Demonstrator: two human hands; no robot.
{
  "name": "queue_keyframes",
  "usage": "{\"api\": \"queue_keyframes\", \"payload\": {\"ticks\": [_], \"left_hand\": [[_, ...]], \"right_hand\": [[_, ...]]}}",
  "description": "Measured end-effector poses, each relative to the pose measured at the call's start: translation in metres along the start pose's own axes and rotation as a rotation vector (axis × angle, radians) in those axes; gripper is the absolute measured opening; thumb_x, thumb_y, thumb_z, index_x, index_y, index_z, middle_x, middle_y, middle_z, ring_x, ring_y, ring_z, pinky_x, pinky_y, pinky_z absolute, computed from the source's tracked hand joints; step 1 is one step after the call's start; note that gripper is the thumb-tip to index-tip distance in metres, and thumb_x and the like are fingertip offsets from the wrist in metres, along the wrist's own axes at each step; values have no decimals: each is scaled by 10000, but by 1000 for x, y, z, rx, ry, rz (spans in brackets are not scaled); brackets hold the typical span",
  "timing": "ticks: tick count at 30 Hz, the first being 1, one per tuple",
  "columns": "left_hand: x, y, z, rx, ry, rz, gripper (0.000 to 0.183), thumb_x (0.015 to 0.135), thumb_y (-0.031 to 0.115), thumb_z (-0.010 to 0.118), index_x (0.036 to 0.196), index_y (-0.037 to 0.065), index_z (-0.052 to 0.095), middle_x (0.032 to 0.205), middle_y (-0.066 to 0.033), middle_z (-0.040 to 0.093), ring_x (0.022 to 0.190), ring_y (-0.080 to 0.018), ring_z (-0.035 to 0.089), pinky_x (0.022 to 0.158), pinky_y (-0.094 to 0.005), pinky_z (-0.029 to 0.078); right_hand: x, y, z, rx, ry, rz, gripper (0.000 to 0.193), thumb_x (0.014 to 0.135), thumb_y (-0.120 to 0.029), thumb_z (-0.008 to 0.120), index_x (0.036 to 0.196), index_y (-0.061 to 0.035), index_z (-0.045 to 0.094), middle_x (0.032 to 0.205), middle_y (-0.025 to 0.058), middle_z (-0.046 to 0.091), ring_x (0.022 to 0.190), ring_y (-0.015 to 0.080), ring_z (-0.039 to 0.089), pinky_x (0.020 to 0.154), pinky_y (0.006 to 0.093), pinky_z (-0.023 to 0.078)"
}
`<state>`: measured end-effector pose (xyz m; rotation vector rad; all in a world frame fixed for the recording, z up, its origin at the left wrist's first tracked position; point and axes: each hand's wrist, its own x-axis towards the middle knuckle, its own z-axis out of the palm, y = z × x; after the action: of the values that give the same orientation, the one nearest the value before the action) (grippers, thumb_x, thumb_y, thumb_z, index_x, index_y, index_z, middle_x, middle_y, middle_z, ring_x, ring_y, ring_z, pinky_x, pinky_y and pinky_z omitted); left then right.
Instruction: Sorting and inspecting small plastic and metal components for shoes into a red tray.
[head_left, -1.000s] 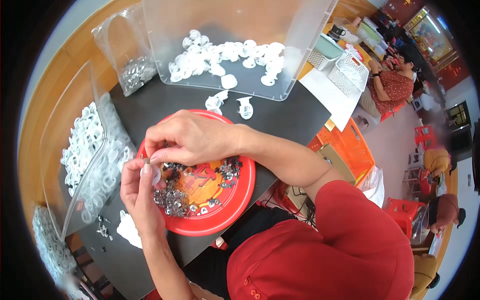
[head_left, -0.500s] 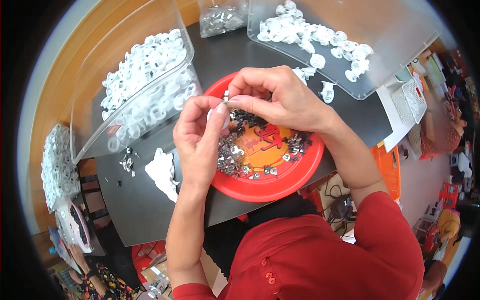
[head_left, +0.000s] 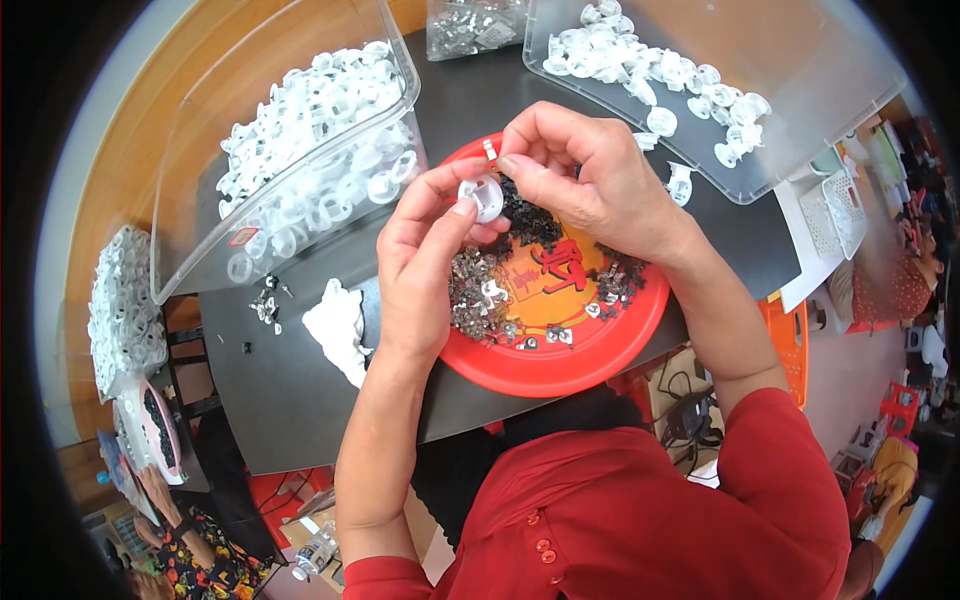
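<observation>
I'm watching a bare left hand [head_left: 420, 262], half curled, pinching a round white plastic piece [head_left: 488, 203] between thumb and fingers. The right hand [head_left: 597, 182] is holding thumb and forefinger nearly together beside a small, shiny, squarish bit [head_left: 490, 149]; I'm not making out which hand is gripping it, or whether it's joining the piece. Plenty seems left: beneath, a round red plastic tray [head_left: 560, 385] is carrying loose black parts [head_left: 533, 222] and metallic bits [head_left: 478, 308]. Its near rim is overhanging the dark-topped table [head_left: 290, 400], so spare room is mostly lying leftward, around a crumpled white cloth [head_left: 337, 325]. Beyond, a clear plastic bin [head_left: 411, 92] of white rings and a translucent bin [head_left: 815, 100] of white pieces, possibly finished ones, are bounding the far side.
</observation>
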<state>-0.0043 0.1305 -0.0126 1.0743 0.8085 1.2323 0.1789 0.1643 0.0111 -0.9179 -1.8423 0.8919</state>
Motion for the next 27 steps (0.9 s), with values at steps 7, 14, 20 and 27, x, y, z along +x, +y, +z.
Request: {"api": "queue_keyframes", "payload": {"ticks": [7,14,20,27], "left_hand": [[2,3,3,-48,28,-52,389,948,139,556,1302,-4,482,1127,-87,638,949,-113,609,795,-248,475],[2,1,0,-25,2,-37,358,941,137,586,1268,4,526,1114,-69,645,955,-93,595,798,-248,472],[2,0,0,24,-2,-30,371,942,142,584,1273,-15,527,1118,-58,613,901,-82,565,834,-245,468],[2,-4,0,27,1,-17,321,945,137,585,1237,4,578,1095,-44,648,952,-83,583,827,-242,473]], "right_hand": [[-1,-6,-3,-146,-90,-16,134,849,-119,627,876,-1,570,690,114,625,613,203,634,563,309,489],[-1,0,-1,-332,-73,-252,133,822,-133,633,830,-38,540,669,105,596,625,299,610,592,374,488],[0,8,1,-491,-66,-417,99,820,-131,625,836,-63,554,674,94,592,610,297,592,627,379,490],[-2,12,2,-534,-104,-478,89,827,-132,619,840,-65,563,661,83,581,607,297,587,635,378,491]]}}
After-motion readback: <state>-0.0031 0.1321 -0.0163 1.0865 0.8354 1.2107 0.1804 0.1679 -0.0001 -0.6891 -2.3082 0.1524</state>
